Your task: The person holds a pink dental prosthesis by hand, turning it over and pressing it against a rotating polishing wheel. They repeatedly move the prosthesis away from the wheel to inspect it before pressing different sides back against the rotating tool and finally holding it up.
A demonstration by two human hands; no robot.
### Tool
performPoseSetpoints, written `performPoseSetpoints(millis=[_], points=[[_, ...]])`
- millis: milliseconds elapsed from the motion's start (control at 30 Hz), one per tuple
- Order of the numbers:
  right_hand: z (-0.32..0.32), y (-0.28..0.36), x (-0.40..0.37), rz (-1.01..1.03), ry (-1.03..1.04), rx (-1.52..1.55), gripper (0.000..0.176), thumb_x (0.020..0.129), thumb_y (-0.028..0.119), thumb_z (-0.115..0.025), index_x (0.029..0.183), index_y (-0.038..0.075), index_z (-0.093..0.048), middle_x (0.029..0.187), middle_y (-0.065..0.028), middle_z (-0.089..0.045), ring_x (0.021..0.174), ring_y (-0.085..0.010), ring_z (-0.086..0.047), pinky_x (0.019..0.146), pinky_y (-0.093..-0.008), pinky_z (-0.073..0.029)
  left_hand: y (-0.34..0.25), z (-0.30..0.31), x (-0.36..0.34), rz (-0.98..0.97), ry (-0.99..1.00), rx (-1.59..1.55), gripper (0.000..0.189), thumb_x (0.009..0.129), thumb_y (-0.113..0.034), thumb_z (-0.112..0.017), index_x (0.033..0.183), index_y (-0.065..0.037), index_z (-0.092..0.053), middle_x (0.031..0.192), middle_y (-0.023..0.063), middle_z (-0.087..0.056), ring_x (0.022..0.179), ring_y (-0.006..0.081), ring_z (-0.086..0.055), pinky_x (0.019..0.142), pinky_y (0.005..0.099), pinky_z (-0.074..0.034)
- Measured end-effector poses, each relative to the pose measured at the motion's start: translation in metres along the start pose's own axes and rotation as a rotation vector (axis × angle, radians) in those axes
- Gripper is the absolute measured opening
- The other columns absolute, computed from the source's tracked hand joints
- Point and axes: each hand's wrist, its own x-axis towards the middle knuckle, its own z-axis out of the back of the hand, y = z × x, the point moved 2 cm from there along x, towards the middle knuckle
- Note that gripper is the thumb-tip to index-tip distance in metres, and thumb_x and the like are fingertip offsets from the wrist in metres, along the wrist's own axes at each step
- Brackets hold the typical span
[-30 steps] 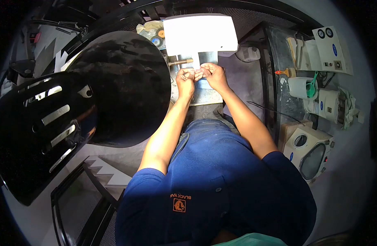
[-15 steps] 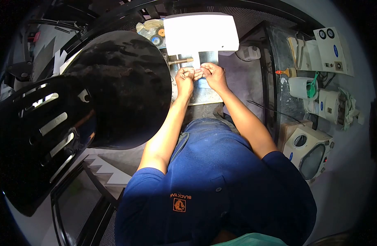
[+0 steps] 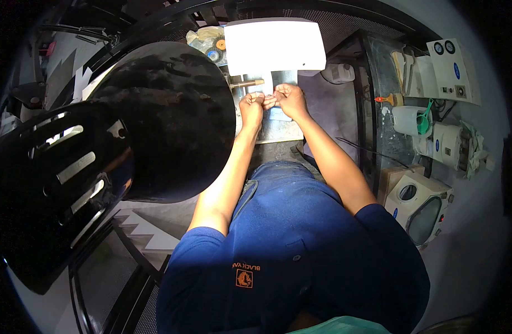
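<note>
My left hand [image 3: 251, 109] and my right hand [image 3: 291, 102] meet fingertip to fingertip below the bright white machine cover [image 3: 275, 45]. Both are closed in a pinch. Whatever sits between the fingers is too small and too brightly lit to make out. Just above my left hand, a brass-coloured tapered spindle [image 3: 249, 83] points in from the left without touching either hand. Beneath the hands lies a metal worktop [image 3: 279, 132] with a small blue patch on it.
A big black lamp shade [image 3: 172, 122] fills the left side, close to my left forearm. Several wheel brushes [image 3: 214, 54] lie beside the cover. Along the right stand a white tub [image 3: 407, 118] with a green scoop [image 3: 425, 118], a brush [image 3: 391, 99] and a blasting cabinet [image 3: 417, 206].
The cover, spindle and lamp shade appear slightly further right in view. My hands stay together, with the right-hand fingers shifted very slightly.
</note>
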Motion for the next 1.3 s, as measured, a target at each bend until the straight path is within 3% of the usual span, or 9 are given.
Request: performPoseSetpoints(millis=[233, 467, 533, 800, 1167, 1300], points=[[-0.001, 0.003, 0.0, -0.048, 0.003, 0.078, 0.008, 0.08, -0.003, -0.059, 0.088, -0.004, -0.06, 0.079, -0.0092, -0.066, 0.071, -0.0114, -0.062, 0.063, -0.0237, -0.049, 0.002, 0.003, 0.002, -0.001, 0.005, 0.009, 0.004, 0.088, 0.003, -0.045, 0.089, 0.007, -0.047, 0.083, 0.0224, -0.062, 0.072, 0.0297, -0.066, 0.066, 0.0352, -0.057], [0.002, 0.014, -0.013, -0.047, 0.001, 0.15, 0.008, 0.082, -0.004, -0.057, 0.09, -0.005, -0.06, 0.081, -0.0095, -0.066, 0.073, -0.012, -0.063, 0.065, -0.024, -0.05, 0.005, 0.002, -0.004, -0.122, 0.084, -0.03, 0.003, 0.09, 0.004, -0.045, 0.092, 0.006, -0.045, 0.086, 0.0235, -0.062, 0.078, 0.0308, -0.066, 0.07, 0.0359, -0.057], [0.003, 0.016, -0.016, 0.076, 0.01, 0.121, 0.012, 0.084, 0.0, -0.059, 0.095, -0.005, -0.06, 0.083, -0.0103, -0.066, 0.075, -0.012, -0.064, 0.064, -0.0236, -0.053, 0.004, 0.002, -0.006, -0.152, 0.111, -0.046, 0.003, 0.09, 0.004, -0.045, 0.093, 0.006, -0.045, 0.087, 0.0239, -0.061, 0.079, 0.031, -0.066, 0.07, 0.036, -0.057], [0.004, 0.025, -0.028, 0.163, -0.044, 0.032, 0.011, 0.084, -0.003, -0.056, 0.093, -0.005, -0.06, 0.084, -0.0086, -0.067, 0.077, -0.0106, -0.063, 0.068, -0.0227, -0.049, 0.002, 0.001, -0.007, -0.196, 0.141, -0.065, 0.007, 0.091, 0.001, -0.047, 0.094, 0.007, -0.043, 0.087, 0.0273, -0.062, 0.08, 0.0324, -0.066, 0.072, 0.0388, -0.057], [-0.001, 0.013, -0.023, 0.195, -0.093, 0.08, 0.012, 0.083, -0.004, -0.055, 0.093, -0.004, -0.061, 0.082, -0.0083, -0.067, 0.075, -0.0103, -0.063, 0.067, -0.0228, -0.049, -0.004, 0.001, -0.008, -0.156, 0.126, -0.04, 0.004, 0.09, 0.004, -0.045, 0.094, 0.006, -0.046, 0.09, 0.0252, -0.062, 0.081, 0.0323, -0.065, 0.073, 0.038, -0.057], [-0.001, 0.017, -0.021, 0.153, -0.096, 0.07, 0.009, 0.083, -0.002, -0.058, 0.091, -0.004, -0.061, 0.079, -0.0073, -0.066, 0.071, -0.0098, -0.062, 0.062, -0.022, -0.048, 0.002, 0.002, -0.004, -0.089, 0.084, -0.021, 0.005, 0.09, 0.003, -0.044, 0.092, 0.007, -0.046, 0.088, 0.0254, -0.062, 0.078, 0.0312, -0.066, 0.072, 0.0372, -0.057]])
